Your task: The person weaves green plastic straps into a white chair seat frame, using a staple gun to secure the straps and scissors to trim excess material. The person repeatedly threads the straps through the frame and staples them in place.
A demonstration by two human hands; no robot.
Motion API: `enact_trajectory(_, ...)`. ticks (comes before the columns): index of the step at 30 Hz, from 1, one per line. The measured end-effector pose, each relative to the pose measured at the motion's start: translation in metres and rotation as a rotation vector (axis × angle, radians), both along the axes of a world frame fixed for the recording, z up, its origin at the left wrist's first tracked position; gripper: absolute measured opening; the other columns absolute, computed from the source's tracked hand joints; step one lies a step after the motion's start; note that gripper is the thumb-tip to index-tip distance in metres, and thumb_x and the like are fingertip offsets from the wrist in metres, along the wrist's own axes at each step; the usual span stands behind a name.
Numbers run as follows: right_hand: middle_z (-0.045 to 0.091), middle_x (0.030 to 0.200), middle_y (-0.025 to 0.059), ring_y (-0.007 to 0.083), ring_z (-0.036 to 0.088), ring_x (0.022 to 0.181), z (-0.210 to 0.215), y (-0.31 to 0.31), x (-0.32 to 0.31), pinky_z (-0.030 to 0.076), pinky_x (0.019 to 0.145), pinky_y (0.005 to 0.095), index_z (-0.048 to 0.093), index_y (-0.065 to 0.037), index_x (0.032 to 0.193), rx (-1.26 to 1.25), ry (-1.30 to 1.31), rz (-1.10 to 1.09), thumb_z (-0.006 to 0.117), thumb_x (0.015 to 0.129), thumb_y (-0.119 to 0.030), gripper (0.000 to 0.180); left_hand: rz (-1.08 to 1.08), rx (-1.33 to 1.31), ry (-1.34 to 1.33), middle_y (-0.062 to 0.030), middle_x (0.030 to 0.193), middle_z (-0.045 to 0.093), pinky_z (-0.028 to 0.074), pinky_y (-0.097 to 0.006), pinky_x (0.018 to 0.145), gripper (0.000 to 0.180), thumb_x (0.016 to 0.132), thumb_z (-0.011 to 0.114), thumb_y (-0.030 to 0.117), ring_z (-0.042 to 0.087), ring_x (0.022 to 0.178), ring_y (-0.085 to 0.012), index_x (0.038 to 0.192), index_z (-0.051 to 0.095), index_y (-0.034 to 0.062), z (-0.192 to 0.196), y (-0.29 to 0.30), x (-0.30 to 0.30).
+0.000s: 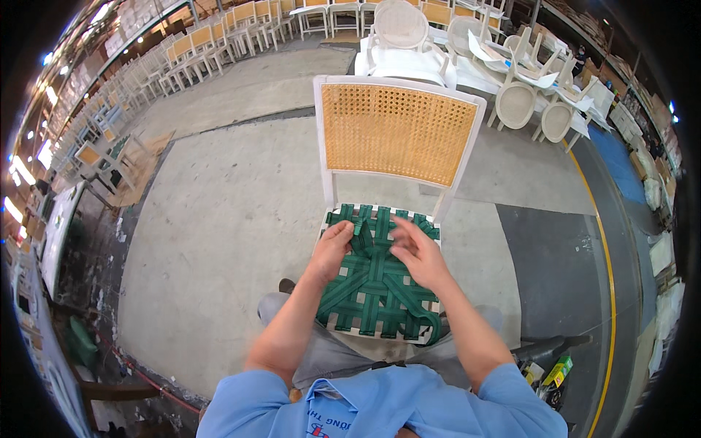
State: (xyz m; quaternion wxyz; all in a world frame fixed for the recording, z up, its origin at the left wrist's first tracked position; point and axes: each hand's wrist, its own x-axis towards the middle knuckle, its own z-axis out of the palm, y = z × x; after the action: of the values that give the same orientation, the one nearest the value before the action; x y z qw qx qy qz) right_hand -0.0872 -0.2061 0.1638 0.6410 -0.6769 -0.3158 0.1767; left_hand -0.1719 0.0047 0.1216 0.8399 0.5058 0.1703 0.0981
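A pale-framed chair (pixel 396 135) with a woven cane back stands in front of me, its seat toward me. Green webbing straps (pixel 374 299) are woven crosswise over the seat frame, and loose lengths lie across them. My left hand (pixel 334 250) is closed in a pinch on a folded piece of green webbing strap (pixel 362 238) above the seat's left half. Over the seat's right half, my right hand (pixel 418 252) has its fingers apart, somewhat blurred, with nothing visible in it. A loose strap loop (pixel 432 321) hangs at the near right corner.
Rows of similar chairs (pixel 197 51) line the far left. Round-backed chairs (pixel 515 102) lie tilted on a covered table at the far right. A small green and yellow box (pixel 558 371) sits among items by my right side. A work table (pixel 62 233) stands at left.
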Motion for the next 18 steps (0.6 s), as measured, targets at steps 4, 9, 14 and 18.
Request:
enact_trajectory(4,0.063,0.096,0.0074,0.0151,0.062,0.086,0.017,0.034,0.016,0.053,0.076,0.0309,0.065,-0.001,0.11,-0.021,-0.171,0.16,0.07,0.091,-0.007,0.02,-0.133,0.201,0.001,0.0076,0.088,0.052,0.039,-0.022,0.075,0.024,0.106,0.05,0.029,0.045,0.08,-0.0031,0.104,0.061,0.0078,0.005,-0.022,-0.014)
enact_trajectory(9,0.061,0.086,0.0106,0.02,0.06,0.074,0.029,0.036,0.015,0.048,0.066,0.0342,0.063,0.001,0.1,-0.244,-0.351,0.156,0.068,0.093,-0.017,0.021,0.113,0.313,-0.182,0.0031,0.104,0.058,0.044,-0.022,0.079,0.025,0.105,0.051,0.021,0.05,0.088,-0.0038,0.123,0.054,0.0037,0.029,-0.05,-0.045)
enact_trajectory(14,0.064,0.089,0.0112,0.0218,0.064,0.078,0.036,0.042,-0.002,0.05,0.07,0.0334,0.063,0.0,0.099,-0.133,-0.351,0.183,0.072,0.09,-0.013,0.018,0.291,0.153,-0.154,0.0044,0.091,0.059,0.043,-0.019,0.074,0.012,0.101,0.059,0.014,0.05,0.081,-0.0025,0.107,0.061,0.0041,0.042,-0.055,-0.052)
enact_trajectory(18,0.068,0.093,0.0102,0.0215,0.068,0.086,0.039,0.039,-0.012,0.054,0.076,0.0317,0.066,-0.003,0.099,0.012,-0.422,0.105,0.075,0.085,-0.005,0.017,0.277,-0.017,-0.143,0.005,0.089,0.061,0.042,-0.02,0.072,0.008,0.1,0.061,0.013,0.051,0.081,-0.0024,0.101,0.064,0.0051,0.04,-0.052,-0.053)
